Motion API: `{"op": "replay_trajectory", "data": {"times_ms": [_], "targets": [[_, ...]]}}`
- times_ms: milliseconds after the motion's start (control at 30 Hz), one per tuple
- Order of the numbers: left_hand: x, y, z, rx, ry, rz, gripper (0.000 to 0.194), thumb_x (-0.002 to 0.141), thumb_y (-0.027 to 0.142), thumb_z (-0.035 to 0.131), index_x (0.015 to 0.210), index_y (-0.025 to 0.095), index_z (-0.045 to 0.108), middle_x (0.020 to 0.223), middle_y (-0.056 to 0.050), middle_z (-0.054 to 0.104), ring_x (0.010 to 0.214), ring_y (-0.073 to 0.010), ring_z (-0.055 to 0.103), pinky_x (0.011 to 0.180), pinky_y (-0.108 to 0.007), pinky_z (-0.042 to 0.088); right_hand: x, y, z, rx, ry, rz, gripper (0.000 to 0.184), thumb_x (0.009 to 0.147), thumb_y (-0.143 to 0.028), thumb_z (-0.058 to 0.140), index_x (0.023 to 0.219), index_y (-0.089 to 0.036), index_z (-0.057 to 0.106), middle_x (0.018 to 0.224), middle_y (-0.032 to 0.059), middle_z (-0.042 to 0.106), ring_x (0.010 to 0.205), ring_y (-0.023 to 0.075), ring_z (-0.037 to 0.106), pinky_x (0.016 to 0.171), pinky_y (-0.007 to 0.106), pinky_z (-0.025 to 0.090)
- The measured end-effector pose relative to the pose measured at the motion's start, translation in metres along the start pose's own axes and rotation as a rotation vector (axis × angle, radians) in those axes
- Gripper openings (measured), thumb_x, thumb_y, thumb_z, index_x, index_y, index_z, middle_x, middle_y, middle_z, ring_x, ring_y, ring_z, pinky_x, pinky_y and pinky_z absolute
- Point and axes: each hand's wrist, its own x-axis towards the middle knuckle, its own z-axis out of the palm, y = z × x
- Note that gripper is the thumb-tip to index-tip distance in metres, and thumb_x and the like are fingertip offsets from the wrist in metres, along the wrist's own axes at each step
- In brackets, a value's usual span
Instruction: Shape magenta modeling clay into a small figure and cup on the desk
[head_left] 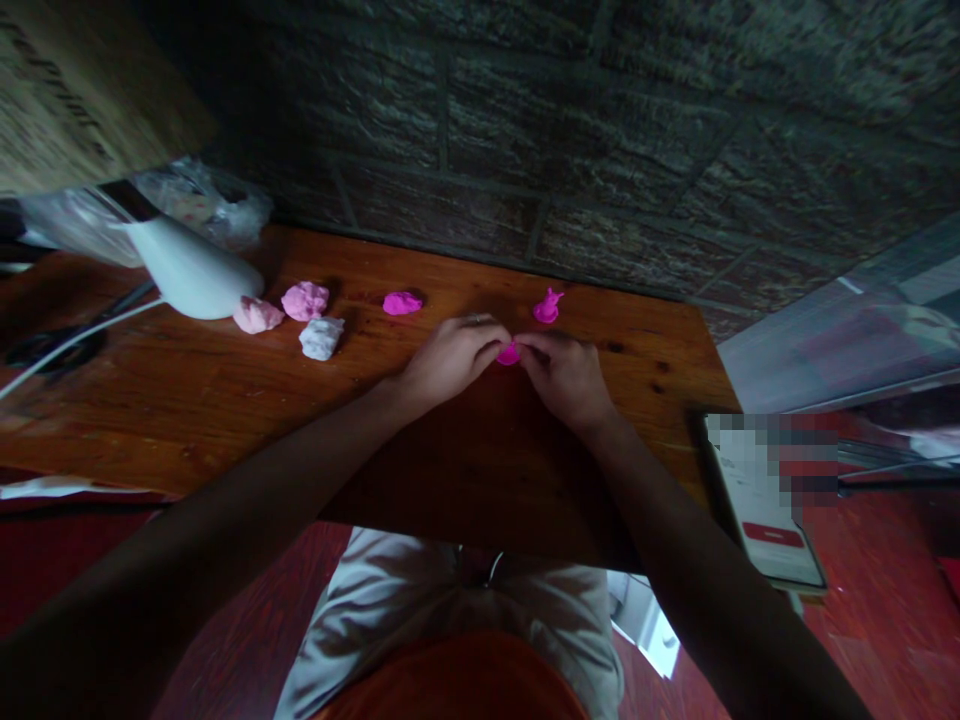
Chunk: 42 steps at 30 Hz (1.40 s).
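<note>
Bright pink modelling clay [509, 354] is pinched between the fingertips of both hands, just above the wooden table. My left hand [459, 352] closes on its left side, and my right hand [564, 368] closes on its right side. The fingers hide part of its shape. Just behind my right hand stands a small bright pink clay figure [548, 306] with little points on top. A loose lump of the same pink clay [403, 303] lies to the left, beyond my left hand.
Light pink lumps [305, 300] and a white lump [322, 339] sit by a white lamp base [191, 270] at left. Dark scissors [60, 345] lie further left. A phone [765, 510] rests at the table's right edge. A stone-block wall [480, 150] rises behind the table [247, 410].
</note>
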Motion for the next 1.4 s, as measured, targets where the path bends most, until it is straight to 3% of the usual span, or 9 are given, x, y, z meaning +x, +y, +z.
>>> {"op": "replay_trajectory", "data": {"times_ms": [233,433,700,833,933,1033,1200,1400], "targets": [[0.000,-0.004,0.004,-0.063,0.000,-0.125,0.011,0.093,0.015,0.064,0.098,0.018,0.073,0.096,-0.003,0.079,0.090,-0.0181,0.072,0.085,-0.029,0.051,0.001,0.000,0.000,0.004,-0.037,-0.022,0.019,0.092,-0.013,0.063,0.095,-0.021,0.080,0.093,0.0050,0.080,0.081,0.0191,0.072,0.081,0.031,0.053],[0.002,-0.005,0.001,-0.105,-0.023,-0.171,0.014,0.092,0.018,0.065,0.099,0.020,0.078,0.099,-0.004,0.081,0.094,-0.0199,0.075,0.089,-0.031,0.053,0.001,-0.001,-0.001,0.052,-0.079,0.046,0.020,0.090,-0.014,0.065,0.098,-0.023,0.080,0.095,0.0035,0.081,0.081,0.0191,0.073,0.080,0.031,0.054],[0.005,-0.011,0.007,-0.530,0.060,-0.338,0.008,0.084,0.018,0.074,0.090,0.013,0.077,0.088,-0.007,0.080,0.078,-0.0161,0.074,0.076,-0.027,0.057,0.005,-0.007,-0.001,0.096,-0.090,0.088,0.010,0.088,-0.019,0.072,0.090,-0.024,0.080,0.088,0.0005,0.081,0.077,0.0170,0.074,0.076,0.028,0.055],[0.006,-0.012,0.007,-0.726,0.086,-0.466,0.016,0.089,0.027,0.072,0.093,0.012,0.075,0.087,-0.008,0.079,0.072,-0.0148,0.073,0.070,-0.028,0.059,0.008,-0.006,-0.001,0.088,-0.066,0.117,0.010,0.087,-0.018,0.073,0.087,-0.023,0.081,0.087,0.0012,0.082,0.076,0.0175,0.075,0.077,0.029,0.055],[0.006,-0.012,0.007,-0.802,0.141,-0.550,0.026,0.092,0.038,0.070,0.096,0.013,0.073,0.096,-0.011,0.079,0.080,-0.0166,0.075,0.076,-0.032,0.062,0.007,-0.004,-0.003,0.142,-0.036,0.143,0.008,0.087,-0.021,0.073,0.087,-0.024,0.081,0.090,0.0016,0.083,0.080,0.0185,0.077,0.079,0.030,0.056],[0.005,-0.010,0.008,-0.864,0.100,-0.578,0.033,0.089,0.045,0.073,0.093,0.012,0.074,0.095,-0.010,0.079,0.085,-0.0180,0.076,0.081,-0.035,0.063,0.006,-0.001,-0.004,0.186,-0.028,0.170,0.008,0.088,-0.023,0.073,0.089,-0.023,0.080,0.092,0.0023,0.083,0.081,0.0189,0.077,0.079,0.030,0.057],[0.005,-0.004,0.011,-1.005,0.008,-0.636,0.028,0.086,0.040,0.077,0.085,0.012,0.077,0.089,-0.008,0.080,0.087,-0.0176,0.076,0.092,-0.038,0.061,0.006,-0.002,-0.003,0.168,-0.017,0.174,0.011,0.090,-0.021,0.069,0.091,-0.021,0.079,0.092,0.0052,0.083,0.083,0.0202,0.078,0.081,0.032,0.057],[0.004,-0.002,0.010,-1.106,0.042,-0.686,0.026,0.080,0.035,0.084,0.091,0.013,0.079,0.093,-0.008,0.080,0.086,-0.0174,0.076,0.098,-0.044,0.059,0.007,-0.003,-0.002,0.179,0.024,0.186,0.011,0.088,-0.018,0.070,0.092,-0.021,0.080,0.093,0.0050,0.082,0.085,0.0205,0.077,0.082,0.032,0.057]]}}
